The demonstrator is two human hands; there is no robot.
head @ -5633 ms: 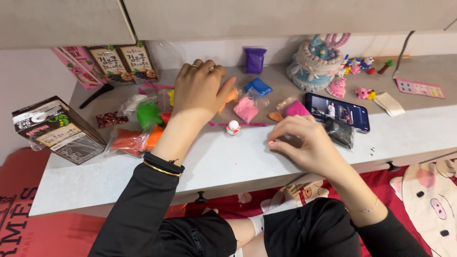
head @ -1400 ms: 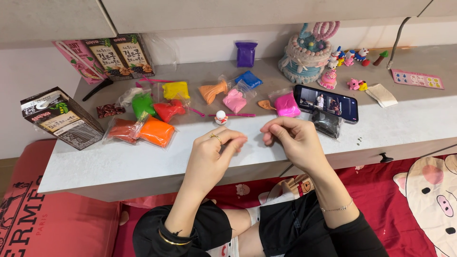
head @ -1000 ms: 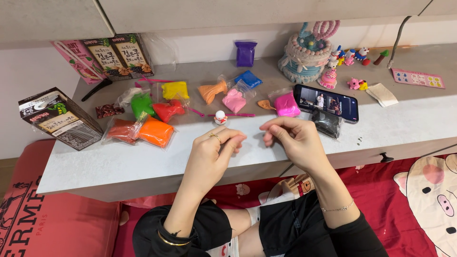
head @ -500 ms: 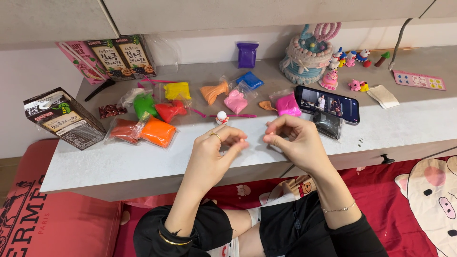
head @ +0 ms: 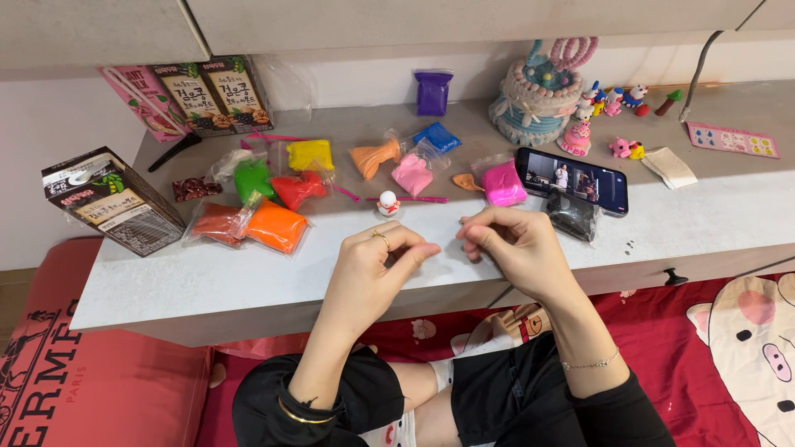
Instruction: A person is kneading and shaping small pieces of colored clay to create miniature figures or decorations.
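Left hand [head: 373, 265] and right hand [head: 509, 248], fingers curled and pinched, hover near each other above the surface [head: 207, 285]; whether either holds anything cannot be told. A small white figure [head: 387, 203] stands just beyond.

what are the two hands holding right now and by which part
It cannot be told. Left hand and right hand have fingertips pinched over the table edge, but anything between them is too small or hidden.

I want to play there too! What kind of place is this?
Probably a room at home, set up as a craft corner: bags of coloured clay on a low table, a cake model with tiny figures, and a pig cushion.
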